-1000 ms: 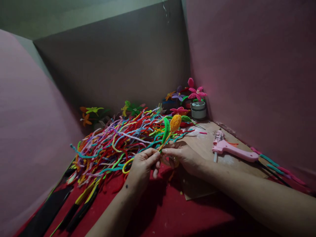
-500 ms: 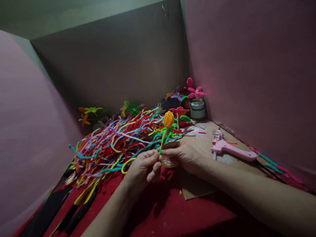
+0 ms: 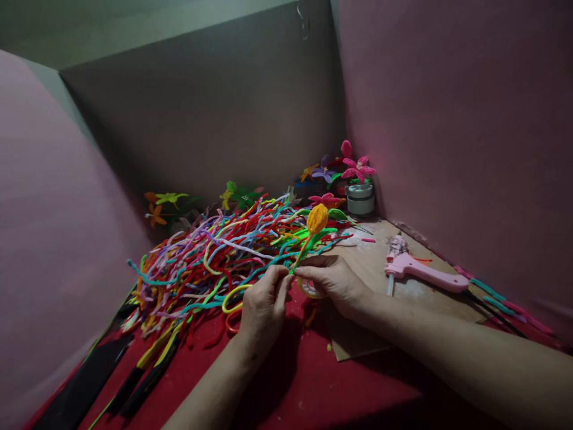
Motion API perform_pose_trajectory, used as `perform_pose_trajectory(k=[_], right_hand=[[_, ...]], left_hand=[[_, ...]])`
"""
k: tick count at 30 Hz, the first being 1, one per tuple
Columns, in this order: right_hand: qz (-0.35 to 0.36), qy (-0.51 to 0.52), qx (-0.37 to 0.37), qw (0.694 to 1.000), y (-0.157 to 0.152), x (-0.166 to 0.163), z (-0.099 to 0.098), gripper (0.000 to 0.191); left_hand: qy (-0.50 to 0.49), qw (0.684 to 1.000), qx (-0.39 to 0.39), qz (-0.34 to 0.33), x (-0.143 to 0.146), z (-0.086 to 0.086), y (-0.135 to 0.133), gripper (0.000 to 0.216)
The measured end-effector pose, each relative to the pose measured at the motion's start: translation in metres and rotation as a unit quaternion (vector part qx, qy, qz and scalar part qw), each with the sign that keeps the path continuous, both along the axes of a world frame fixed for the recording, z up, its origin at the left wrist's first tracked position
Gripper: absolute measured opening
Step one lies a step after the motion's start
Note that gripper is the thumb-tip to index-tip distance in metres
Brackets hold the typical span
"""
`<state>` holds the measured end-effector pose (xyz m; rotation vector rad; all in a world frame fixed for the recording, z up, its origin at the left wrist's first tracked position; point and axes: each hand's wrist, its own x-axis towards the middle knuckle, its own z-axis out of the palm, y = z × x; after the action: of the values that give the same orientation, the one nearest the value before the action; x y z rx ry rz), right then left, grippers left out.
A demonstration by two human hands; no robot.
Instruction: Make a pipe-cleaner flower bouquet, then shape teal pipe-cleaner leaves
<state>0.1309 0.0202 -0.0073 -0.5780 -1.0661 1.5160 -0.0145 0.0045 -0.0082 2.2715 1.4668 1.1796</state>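
Observation:
A yellow-orange pipe-cleaner flower bud (image 3: 317,218) stands on a thin stem with a green leaf, rising from between my two hands. My left hand (image 3: 264,304) pinches the stem's lower end with closed fingers. My right hand (image 3: 333,282) pinches the same stem from the right, and a small roll of tape shows under its fingers. Both hands hover over the red cloth (image 3: 295,382), just in front of a big heap of coloured pipe cleaners (image 3: 215,257).
A pink glue gun (image 3: 421,272) lies on a cardboard sheet (image 3: 371,263) to the right. Finished pipe-cleaner flowers (image 3: 353,167) and a small round tin (image 3: 360,200) stand in the far corner. More flowers (image 3: 163,206) sit at the back left. Pink walls close in on both sides.
The flower bud has swung between left and right as the stem turned in my fingers. My left hand's fingers shifted along the stem; both hands stay in the same place.

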Motion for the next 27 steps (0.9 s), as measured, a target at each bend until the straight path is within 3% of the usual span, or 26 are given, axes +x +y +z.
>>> perform_pose_trajectory(k=[4,8,10,13,15,16,18,22,24,27], right_hand=[[0.002,-0.003,0.011,1.0,0.0,-0.001,-0.001,0.018],[0.02,0.016,0.01,1.0,0.001,0.0,-0.001,0.025],[0.037,0.013,-0.006,0.999,0.001,0.001,-0.001,0.026],[0.065,0.007,-0.022,0.998,0.001,0.002,-0.001,0.028],[0.068,0.007,-0.014,0.998,0.0,0.002,0.0,0.027],[0.063,0.003,-0.008,0.998,0.0,0.003,0.001,0.025],[0.041,-0.015,0.008,0.999,0.001,0.003,0.0,0.02],[0.013,-0.038,0.033,0.999,0.005,0.004,-0.005,0.015],[0.011,-0.048,0.038,0.998,0.006,0.003,-0.007,0.016],[0.001,-0.065,0.068,0.996,0.005,0.002,-0.007,0.019]], left_hand=[[0.008,1.0,0.002,0.007,0.001,-0.001,0.001,0.009],[-0.102,0.99,-0.097,-0.025,0.004,0.005,0.0,0.013],[-0.196,0.959,-0.194,-0.068,0.004,0.008,0.001,0.017],[-0.321,0.875,-0.333,-0.141,0.003,0.013,0.004,0.021],[-0.354,0.84,-0.375,-0.17,0.003,0.015,0.005,0.021],[-0.352,0.839,-0.377,-0.173,0.003,0.015,0.005,0.021],[-0.308,0.876,-0.336,-0.155,0.004,0.014,0.004,0.021],[-0.119,0.983,-0.122,-0.068,0.006,0.006,0.0,0.014],[-0.036,0.998,-0.039,-0.034,0.004,0.002,-0.001,0.011],[0.002,1.0,0.004,-0.016,0.001,-0.002,0.0,0.01]])
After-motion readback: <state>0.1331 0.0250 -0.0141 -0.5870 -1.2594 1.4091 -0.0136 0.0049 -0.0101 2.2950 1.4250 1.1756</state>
